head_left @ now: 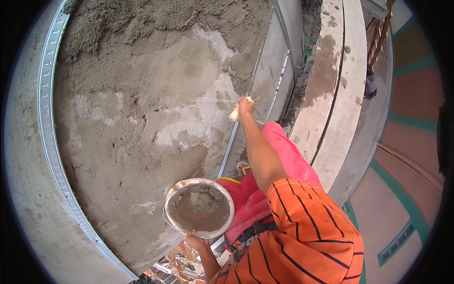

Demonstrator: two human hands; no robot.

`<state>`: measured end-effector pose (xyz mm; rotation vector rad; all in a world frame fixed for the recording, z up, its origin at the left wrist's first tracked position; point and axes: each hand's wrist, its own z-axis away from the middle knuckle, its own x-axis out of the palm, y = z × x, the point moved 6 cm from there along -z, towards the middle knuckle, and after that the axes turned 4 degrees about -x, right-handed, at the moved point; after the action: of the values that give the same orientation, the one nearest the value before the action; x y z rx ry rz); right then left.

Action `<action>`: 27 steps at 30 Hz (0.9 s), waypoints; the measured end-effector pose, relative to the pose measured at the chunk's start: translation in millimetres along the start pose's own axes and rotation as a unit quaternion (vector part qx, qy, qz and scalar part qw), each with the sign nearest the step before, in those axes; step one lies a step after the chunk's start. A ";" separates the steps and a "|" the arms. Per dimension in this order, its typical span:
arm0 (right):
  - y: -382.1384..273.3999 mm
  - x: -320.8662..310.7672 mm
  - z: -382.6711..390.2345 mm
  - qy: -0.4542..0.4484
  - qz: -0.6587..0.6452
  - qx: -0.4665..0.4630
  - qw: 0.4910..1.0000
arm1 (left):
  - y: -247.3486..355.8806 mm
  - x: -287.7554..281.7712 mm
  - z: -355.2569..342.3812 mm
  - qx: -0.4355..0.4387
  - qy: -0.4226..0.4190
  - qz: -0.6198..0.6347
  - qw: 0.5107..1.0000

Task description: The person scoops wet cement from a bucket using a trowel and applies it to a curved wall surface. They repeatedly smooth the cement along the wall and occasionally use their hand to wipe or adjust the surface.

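My right hand (245, 106) reaches out to the wall and is closed round the pale handle of a trowel (233, 115). The trowel's blade appears only as a thin, edge-on streak to the left of the hand, over the plaster. Low in front of me, my left hand (197, 242) grips the near rim of a whitish bucket (172, 195). Wet grey-brown mortar (198, 208) lies inside the bucket, with a lump towards its far side. The wall (123, 109) carries rough, thick mortar at the top and thinner, patchy, smeared mortar below.
A perforated metal strip (46, 113) borders the wall on the left. Another straight metal edge (228, 149) runs along its right side. Mortar-stained wooden planks (326, 80) stretch along my right. Beyond them stands a building with green trim (402, 194). Rubble (182, 265) lies below the bucket.
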<state>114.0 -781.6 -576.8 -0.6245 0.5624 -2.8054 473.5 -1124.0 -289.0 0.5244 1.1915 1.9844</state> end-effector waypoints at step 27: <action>-34.2 54.4 25.8 -0.151 0.146 -0.205 0.956 | -2.9 3.8 -6.7 -0.009 0.006 0.054 0.998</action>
<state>73.1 -774.3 -521.4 -0.9374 1.0836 -2.2714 467.8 -1124.0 -294.9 0.5799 1.1725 2.0908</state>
